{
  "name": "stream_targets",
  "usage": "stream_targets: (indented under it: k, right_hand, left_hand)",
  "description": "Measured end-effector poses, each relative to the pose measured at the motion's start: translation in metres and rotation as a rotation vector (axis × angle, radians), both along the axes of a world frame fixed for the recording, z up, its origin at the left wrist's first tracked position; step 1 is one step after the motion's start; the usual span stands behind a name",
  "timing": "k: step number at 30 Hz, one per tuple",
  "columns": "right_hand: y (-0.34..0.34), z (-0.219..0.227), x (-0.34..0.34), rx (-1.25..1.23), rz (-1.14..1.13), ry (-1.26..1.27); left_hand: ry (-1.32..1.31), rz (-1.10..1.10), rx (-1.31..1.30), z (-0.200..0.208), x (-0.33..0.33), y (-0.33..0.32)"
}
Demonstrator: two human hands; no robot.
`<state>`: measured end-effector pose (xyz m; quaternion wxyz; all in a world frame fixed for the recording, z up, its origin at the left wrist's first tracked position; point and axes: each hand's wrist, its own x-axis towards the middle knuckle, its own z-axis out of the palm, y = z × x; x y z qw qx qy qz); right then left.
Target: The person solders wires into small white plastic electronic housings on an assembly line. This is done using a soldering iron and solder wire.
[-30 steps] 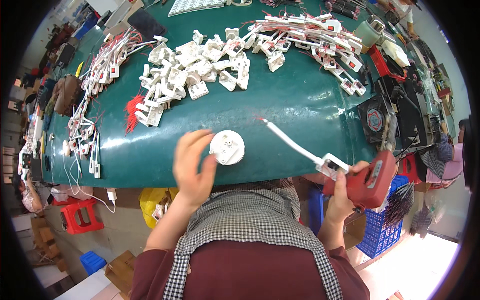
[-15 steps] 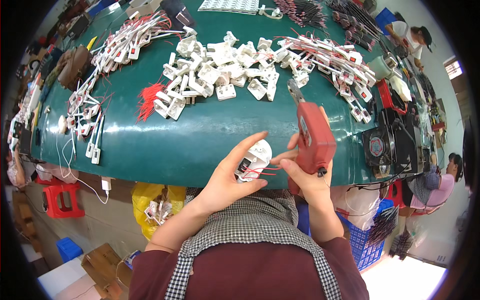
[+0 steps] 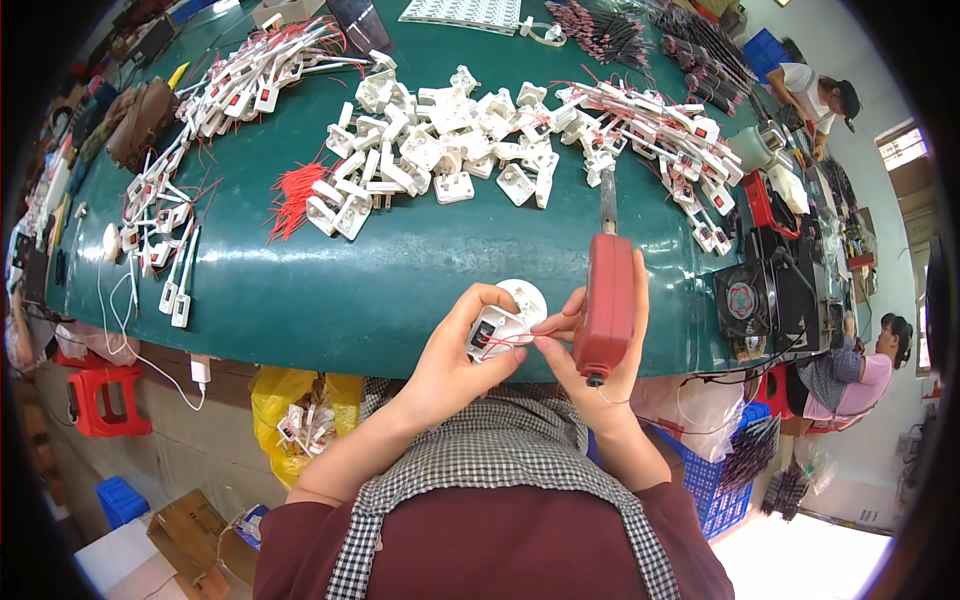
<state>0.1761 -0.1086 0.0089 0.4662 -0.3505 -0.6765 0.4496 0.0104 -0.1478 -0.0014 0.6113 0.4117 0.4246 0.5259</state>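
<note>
White housing point(image 3: 508, 324) is clamped by left hand point(image 3: 455, 350) near front edge of the bench point(image 3: 380, 285), presumably for steadiness. Red wires point(image 3: 505, 342) and red tool point(image 3: 606, 300) are gripped by right hand point(image 3: 592, 358).

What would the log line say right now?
left hand: holds white housing | right hand: holds red tool, touches red wires | nearby: round white piece

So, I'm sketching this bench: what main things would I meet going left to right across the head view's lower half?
Red plastic stool → yellow plastic bag → left hand → red boxy handheld tool → black square fan.
</note>
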Motion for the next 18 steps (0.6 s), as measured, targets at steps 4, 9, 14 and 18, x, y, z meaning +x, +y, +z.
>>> stream_targets:
  k: [4,9,14,18]
  right_hand:
    - [-0.006,0.001,0.002,-0.129,0.042,0.166]
    - [-0.017,0.014,0.002,-0.115,0.060,0.168]
    - [-0.010,0.019,0.005,-0.171,0.077,0.201]
    - [-0.006,0.007,0.004,-0.059,0.017,0.099]
  left_hand:
    - [0.020,0.032,-0.027,0.007,0.002,-0.002]
    - [0.662,0.257,0.461,-0.004,0.005,0.001]
    - [0.083,0.084,-0.083,0.009,-0.002,-0.003]
    - [-0.111,0.055,-0.038,-0.001,-0.011,-0.002]
